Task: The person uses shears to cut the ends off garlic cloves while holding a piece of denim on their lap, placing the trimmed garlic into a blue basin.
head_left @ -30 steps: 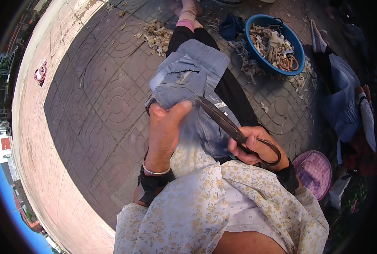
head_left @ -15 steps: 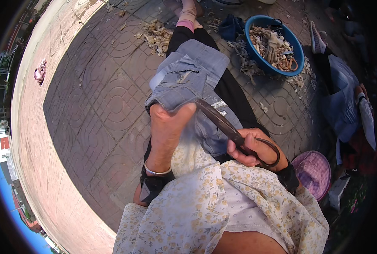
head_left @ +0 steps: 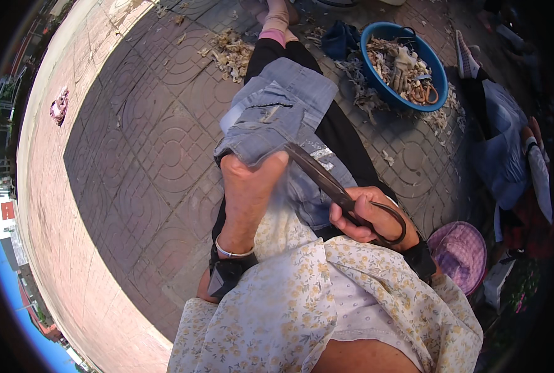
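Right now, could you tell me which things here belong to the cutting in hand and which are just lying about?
In use:
- left hand gripping the denim piece
- right hand working the large dark scissors at the denim

Lying about:
- blue basin of scraps
- purple hat
- scrap pile on the paving
- small pink bundle far left

Ahead of you on the patterned paving (head_left: 134,155) stands a blue basin (head_left: 376,81) of pale scraps, with loose scraps (head_left: 230,53) heaped nearby. A purple woven hat (head_left: 460,252) lies at your right.
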`<state>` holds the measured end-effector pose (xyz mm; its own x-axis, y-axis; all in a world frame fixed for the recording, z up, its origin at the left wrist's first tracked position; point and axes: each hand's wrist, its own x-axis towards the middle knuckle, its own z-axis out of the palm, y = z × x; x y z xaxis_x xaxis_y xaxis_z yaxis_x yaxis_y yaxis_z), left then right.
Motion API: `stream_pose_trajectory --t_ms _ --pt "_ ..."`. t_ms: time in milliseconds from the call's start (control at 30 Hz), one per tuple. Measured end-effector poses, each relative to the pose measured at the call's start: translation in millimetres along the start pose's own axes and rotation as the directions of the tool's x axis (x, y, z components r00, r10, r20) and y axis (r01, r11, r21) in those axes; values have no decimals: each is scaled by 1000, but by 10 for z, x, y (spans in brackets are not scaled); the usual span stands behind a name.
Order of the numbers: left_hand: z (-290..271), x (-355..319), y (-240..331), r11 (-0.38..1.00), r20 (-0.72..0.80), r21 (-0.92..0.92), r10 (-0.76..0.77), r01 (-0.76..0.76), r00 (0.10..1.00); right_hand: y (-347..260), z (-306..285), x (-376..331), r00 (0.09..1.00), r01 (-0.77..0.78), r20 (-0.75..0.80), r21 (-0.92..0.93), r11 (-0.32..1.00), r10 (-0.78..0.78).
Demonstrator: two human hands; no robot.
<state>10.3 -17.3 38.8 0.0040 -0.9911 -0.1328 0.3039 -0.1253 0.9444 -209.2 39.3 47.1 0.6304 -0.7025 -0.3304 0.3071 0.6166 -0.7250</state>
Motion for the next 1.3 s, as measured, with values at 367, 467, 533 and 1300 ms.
stream_pose_trajectory --t_ms 367,467,533,1300 --pt "214 -237 -311 991 81 19 -130 129 988 -75 50 241 865 364 -412 124 923 -286" --pt "125 -144 -205 971 53 -132 -193 198 980 -292 -155 293 830 494 -336 73 866 -445" --pt "97 -52 32 941 24 -295 -164 163 986 -263 -129 181 902 365 -249 10 931 -351" --pt "51 -54 -96 932 -65 -349 -127 97 990 -49 -4 -107 997 -21 -81 -149 989 9"
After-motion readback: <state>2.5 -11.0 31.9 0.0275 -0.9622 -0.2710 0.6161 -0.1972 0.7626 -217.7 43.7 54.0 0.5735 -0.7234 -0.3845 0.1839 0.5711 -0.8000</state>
